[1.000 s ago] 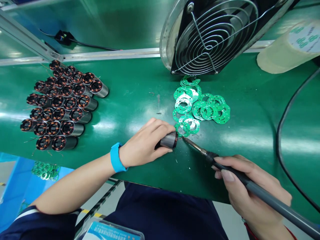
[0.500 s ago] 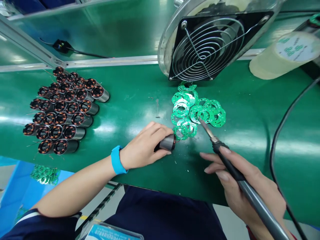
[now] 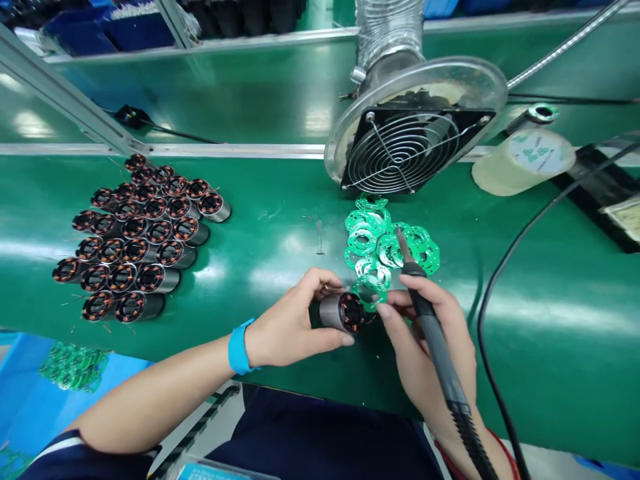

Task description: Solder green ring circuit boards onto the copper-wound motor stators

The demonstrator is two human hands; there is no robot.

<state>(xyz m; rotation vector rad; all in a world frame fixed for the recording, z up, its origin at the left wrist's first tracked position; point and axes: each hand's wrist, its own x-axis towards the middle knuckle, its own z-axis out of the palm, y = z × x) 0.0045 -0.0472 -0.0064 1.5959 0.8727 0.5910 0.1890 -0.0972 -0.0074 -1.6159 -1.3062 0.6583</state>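
My left hand [image 3: 293, 323] grips a small cylindrical motor stator [image 3: 343, 312] with copper windings at its end, held just above the green belt [image 3: 260, 267]. My right hand [image 3: 425, 333] holds a soldering iron [image 3: 430, 327] along the palm, tip pointing up and away. Its fingertips pinch a green ring-shaped circuit board [image 3: 369, 292] right next to the stator's end. A loose pile of the same green boards [image 3: 385, 237] lies just beyond both hands.
A stacked batch of stators [image 3: 137, 237] lies at the left of the belt. A fume fan with a wire guard [image 3: 405, 150] and its duct stands behind the boards. A tape roll [image 3: 523, 161] sits at the right. The iron's black cable [image 3: 500, 280] crosses the belt.
My right hand has swung the iron upright and moved left to the stator, taking a green board in its fingertips. My left hand has lifted and turned the stator. The camera has tilted up.
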